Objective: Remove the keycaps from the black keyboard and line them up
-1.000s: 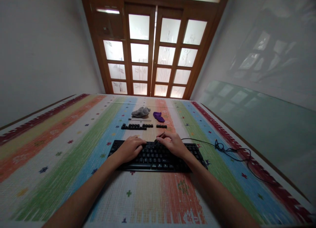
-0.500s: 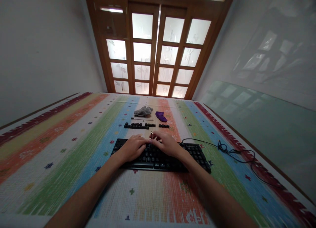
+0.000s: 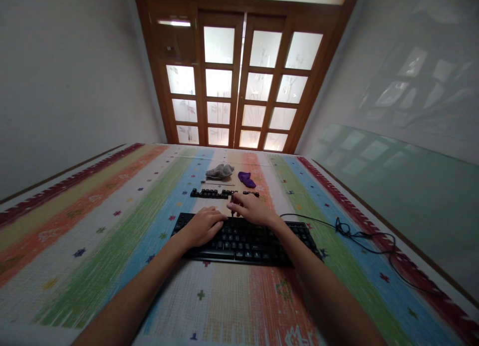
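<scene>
A black computer keyboard [image 3: 247, 243] lies on the striped cloth in front of me. My left hand [image 3: 205, 226] rests on its upper left part, fingers stretched forward over the keys and holding nothing. Above the top rows, my right hand [image 3: 251, 208] pinches a thin dark tool [image 3: 232, 212], held upright with its lower end at the keys. The tool is too small to name. Just beyond the keyboard lies a row of loose black keycaps [image 3: 211, 193], partly hidden behind my right hand.
Farther back are a crumpled grey cloth [image 3: 220, 172], a thin stick-like brush [image 3: 218, 184] and a purple cloth [image 3: 246, 179]. The keyboard's cable [image 3: 348, 231] lies tangled on the right. A striped tablecloth [image 3: 123, 246] covers the table, with wooden glass doors [image 3: 239, 76] behind it.
My right hand has risen a little away from the left fingertips, and the thin tool now shows upright beneath it. My left hand stays on the keyboard. The view has tilted slightly.
</scene>
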`<action>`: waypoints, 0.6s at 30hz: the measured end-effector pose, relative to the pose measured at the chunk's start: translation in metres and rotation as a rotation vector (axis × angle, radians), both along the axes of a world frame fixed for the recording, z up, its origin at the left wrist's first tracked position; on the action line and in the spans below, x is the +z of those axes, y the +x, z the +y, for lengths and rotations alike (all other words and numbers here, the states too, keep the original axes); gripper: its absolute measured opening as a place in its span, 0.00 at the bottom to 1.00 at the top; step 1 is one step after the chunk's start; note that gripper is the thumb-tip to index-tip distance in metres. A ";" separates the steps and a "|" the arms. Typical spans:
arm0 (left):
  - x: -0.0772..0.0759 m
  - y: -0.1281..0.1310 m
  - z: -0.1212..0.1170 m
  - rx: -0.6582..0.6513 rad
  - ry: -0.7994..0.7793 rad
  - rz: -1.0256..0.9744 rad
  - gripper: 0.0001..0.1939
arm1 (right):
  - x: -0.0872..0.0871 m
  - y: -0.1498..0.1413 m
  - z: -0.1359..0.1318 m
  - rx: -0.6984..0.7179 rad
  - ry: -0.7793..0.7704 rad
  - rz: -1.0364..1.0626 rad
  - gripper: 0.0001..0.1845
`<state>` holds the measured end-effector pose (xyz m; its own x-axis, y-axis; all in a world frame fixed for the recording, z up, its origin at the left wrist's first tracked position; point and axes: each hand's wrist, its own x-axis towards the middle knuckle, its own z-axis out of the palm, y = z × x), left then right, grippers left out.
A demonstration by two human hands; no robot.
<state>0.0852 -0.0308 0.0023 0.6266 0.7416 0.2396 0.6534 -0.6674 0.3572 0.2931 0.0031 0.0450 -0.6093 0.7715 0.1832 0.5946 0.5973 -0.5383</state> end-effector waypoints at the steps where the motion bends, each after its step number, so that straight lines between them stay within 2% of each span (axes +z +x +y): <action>1: 0.001 0.000 0.000 -0.005 0.000 0.005 0.15 | 0.000 0.000 0.000 -0.004 -0.007 0.009 0.11; 12: 0.003 0.002 -0.001 0.048 -0.012 -0.011 0.16 | -0.008 0.001 0.002 -0.058 -0.029 0.082 0.11; 18: 0.001 0.002 -0.002 0.058 -0.007 -0.063 0.15 | -0.014 0.003 0.009 -0.050 -0.177 0.214 0.12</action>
<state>0.0876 -0.0328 0.0034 0.5662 0.7783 0.2714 0.6671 -0.6261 0.4036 0.2956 0.0123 0.0312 -0.5317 0.8310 0.1637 0.4820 0.4558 -0.7483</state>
